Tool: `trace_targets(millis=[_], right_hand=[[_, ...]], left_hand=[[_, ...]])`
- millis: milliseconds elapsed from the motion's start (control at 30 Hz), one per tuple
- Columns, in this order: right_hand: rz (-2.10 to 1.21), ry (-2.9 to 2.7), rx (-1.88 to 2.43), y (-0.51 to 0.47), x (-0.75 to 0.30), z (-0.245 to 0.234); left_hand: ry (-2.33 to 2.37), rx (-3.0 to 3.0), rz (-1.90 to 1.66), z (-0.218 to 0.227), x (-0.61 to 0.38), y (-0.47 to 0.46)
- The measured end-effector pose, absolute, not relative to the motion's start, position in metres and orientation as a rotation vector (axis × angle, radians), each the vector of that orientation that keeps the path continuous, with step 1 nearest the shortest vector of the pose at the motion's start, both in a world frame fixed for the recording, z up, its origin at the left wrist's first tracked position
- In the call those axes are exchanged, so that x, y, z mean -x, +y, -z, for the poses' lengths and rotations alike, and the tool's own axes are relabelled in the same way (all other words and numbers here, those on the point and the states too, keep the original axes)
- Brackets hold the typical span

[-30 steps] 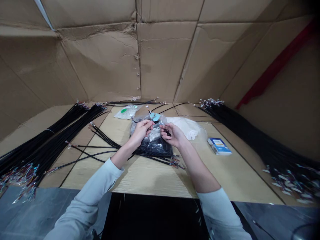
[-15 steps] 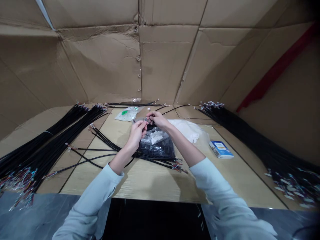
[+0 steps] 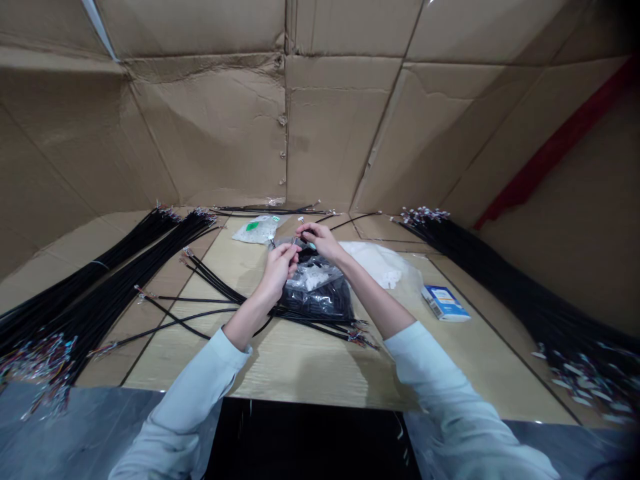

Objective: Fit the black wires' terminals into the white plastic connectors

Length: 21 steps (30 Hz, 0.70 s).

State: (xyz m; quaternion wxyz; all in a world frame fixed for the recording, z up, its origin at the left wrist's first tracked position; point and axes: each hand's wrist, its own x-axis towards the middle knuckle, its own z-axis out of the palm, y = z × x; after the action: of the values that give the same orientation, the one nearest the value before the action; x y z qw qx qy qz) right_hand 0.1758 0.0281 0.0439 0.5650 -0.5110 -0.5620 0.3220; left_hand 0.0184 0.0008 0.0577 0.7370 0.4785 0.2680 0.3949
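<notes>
- Head view, hands: the left hand (image 3: 281,268) pinches thin wire ends (image 3: 294,241) between thumb and forefinger; the right hand (image 3: 323,241) is bent over them from the far side, fingertips just beside the wires. Whether it too grips something is too small to tell.
- Head view, position of the work: the wire ends stand above a clear bag of black items (image 3: 320,301), about midway between the left and right edges of the surface (image 3: 305,383) and nearer its far edge. A white connector (image 3: 301,219) shows just beyond the right hand.
- Head view, handling: such fine strands are probably best pinched close to their tips, with the left hand steady, the right making the small movements, and no tug on the insulation.
- Head view, surface: two black cable bundles (image 3: 140,277) run along the left edge to the near left corner; a larger bundle (image 3: 490,280) follows the right edge. Loose cables (image 3: 220,281) lie left of the middle. A bag with a green label (image 3: 256,230) rests near the far edge; a blue and white box (image 3: 446,304) lies toward the right edge.
- Head view, room: a creased cardboard wall (image 3: 215,133) rises behind the far edge, crossed at right by a red strip (image 3: 545,153); grey floor (image 3: 110,427) shows below the near edge.
</notes>
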Motion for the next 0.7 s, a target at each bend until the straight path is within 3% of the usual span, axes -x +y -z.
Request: trace_targets(millis=[700], right_hand=[[-0.898, -1.108, 1.193, -0.045, -0.164, -0.055]], left_hand=[[0.623, -1.156, -0.826, -0.042, -0.027, -0.005]])
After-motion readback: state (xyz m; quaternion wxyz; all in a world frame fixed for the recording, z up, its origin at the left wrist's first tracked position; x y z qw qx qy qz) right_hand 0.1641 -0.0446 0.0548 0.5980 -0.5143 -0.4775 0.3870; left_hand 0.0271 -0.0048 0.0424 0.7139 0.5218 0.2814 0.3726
